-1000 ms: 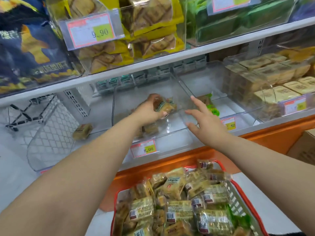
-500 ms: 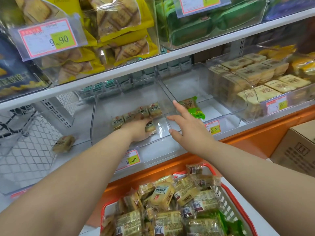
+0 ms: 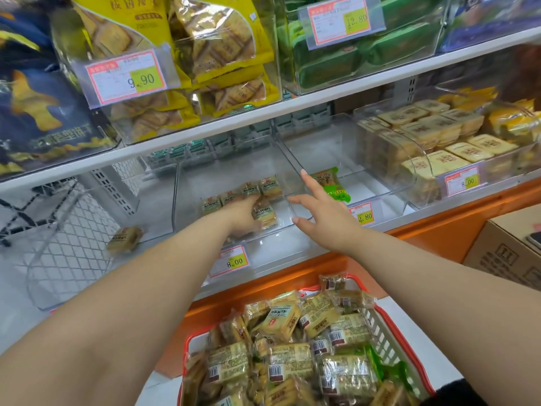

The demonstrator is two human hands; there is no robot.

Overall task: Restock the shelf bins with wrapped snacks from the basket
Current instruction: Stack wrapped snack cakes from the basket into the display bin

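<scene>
A clear shelf bin (image 3: 187, 206) holds a row of several tan wrapped snacks (image 3: 243, 192). My left hand (image 3: 240, 218) reaches inside it, fingers stretched to the row, with one more snack (image 3: 265, 215) lying against its thumb side. My right hand (image 3: 322, 213) hovers at the bin's right divider with fingers spread, holding nothing. Below, a red-rimmed basket (image 3: 380, 313) is piled with wrapped snacks (image 3: 288, 357).
The neighbouring clear bin has one green wrapped snack (image 3: 329, 183). A stray snack (image 3: 124, 238) lies on the shelf at left beside a wire mesh basket (image 3: 67, 253). Full bins of cream packets (image 3: 424, 136) sit at right. A cardboard box (image 3: 509, 256) stands lower right.
My left hand carried a snack into the bin and lowered it; a row of snacks now lies there. My right hand stayed spread near the divider. The view shifted right.
</scene>
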